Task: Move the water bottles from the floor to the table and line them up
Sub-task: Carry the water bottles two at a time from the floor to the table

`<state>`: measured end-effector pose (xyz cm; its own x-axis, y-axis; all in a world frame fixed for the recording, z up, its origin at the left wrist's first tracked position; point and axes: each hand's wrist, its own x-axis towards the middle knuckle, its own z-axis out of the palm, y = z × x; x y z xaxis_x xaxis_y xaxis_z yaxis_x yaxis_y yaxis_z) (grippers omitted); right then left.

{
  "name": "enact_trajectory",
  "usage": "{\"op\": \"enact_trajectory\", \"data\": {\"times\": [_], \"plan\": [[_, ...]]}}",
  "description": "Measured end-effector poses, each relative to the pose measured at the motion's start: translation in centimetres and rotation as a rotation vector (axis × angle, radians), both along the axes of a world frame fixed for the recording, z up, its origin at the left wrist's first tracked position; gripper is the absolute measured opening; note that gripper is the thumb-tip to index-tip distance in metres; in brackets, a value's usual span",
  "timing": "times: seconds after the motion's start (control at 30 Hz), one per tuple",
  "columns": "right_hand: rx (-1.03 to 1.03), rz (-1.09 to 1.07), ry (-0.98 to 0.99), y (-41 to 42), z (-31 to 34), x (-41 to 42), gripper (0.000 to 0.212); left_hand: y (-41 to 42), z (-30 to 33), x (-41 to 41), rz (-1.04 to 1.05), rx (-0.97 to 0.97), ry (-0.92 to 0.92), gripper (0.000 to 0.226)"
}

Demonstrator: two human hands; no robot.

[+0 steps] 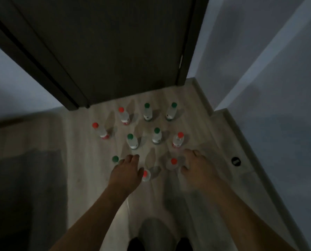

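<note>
Both hands reach down over water bottles standing on the floor.
The left hand [126, 172] and right hand [196, 165] hover with fingers loosely spread, holding nothing; bottles [132, 141] stand just beyond and between them.

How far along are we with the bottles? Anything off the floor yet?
Nothing looks done: all ten bottles in view stand on the floor by the door, five red-capped, five green-capped. No table shows here. In hand: the left hand reaches down by the nearest green-capped bottle, the right hand by a red-capped bottle; a grip isn't clear on either. Left: lifting and lining up every bottle.
</note>
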<state>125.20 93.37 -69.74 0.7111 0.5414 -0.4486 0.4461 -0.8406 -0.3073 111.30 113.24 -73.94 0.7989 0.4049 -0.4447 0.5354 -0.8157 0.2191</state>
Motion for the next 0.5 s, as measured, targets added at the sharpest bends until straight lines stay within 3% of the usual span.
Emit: {"op": "enact_trajectory", "data": {"times": [0.1,0.23,0.37,0.5], "plan": [[-0.032,-0.025,0.026,1.4,-10.5,0.7,0.063,-0.9,-10.6,0.1,-0.017,-0.014,0.028,0.059],[-0.060,-0.037,0.049,2.5,-20.9,1.6,0.064,-0.8,-19.7,1.3,-0.002,0.009,0.044,0.062],[-0.045,-0.051,-0.056,3.1,-26.4,2.3,0.038,-0.1,-24.8,2.4,-0.047,0.040,0.091,0.040],[-0.035,-0.043,-0.073,3.5,-27.5,2.4,0.027,-0.2,-25.4,3.7,-0.115,0.057,0.070,0.035]]}}
